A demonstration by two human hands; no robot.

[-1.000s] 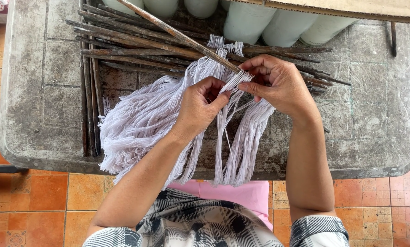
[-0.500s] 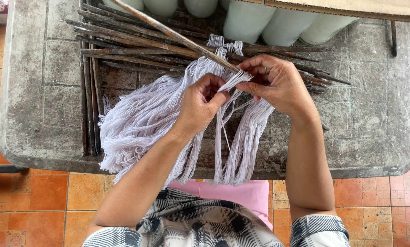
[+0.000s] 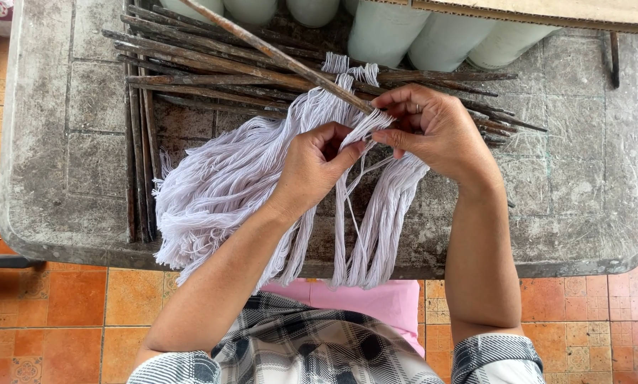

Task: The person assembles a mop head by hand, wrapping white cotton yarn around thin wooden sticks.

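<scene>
A thick bunch of pale white yarn strands point(image 3: 226, 185) hangs from a dark wooden stick point(image 3: 276, 53) and drapes over the near edge of a worn grey table point(image 3: 62, 142). My left hand point(image 3: 315, 167) pinches a small bundle of these strands with thumb and fingers. My right hand point(image 3: 433, 131) grips the same strands just to the right, close to the stick's lower end. The two hands nearly touch.
A pile of dark wooden sticks point(image 3: 191, 67) lies across the table's far side and left. Several pale yarn cones point(image 3: 440, 35) stand at the back under a cardboard edge point(image 3: 546, 11). Orange floor tiles point(image 3: 55, 313) surround the table.
Both hands stay at the same spot on the strands; only the fingers shift slightly. The yarn and sticks have not moved.
</scene>
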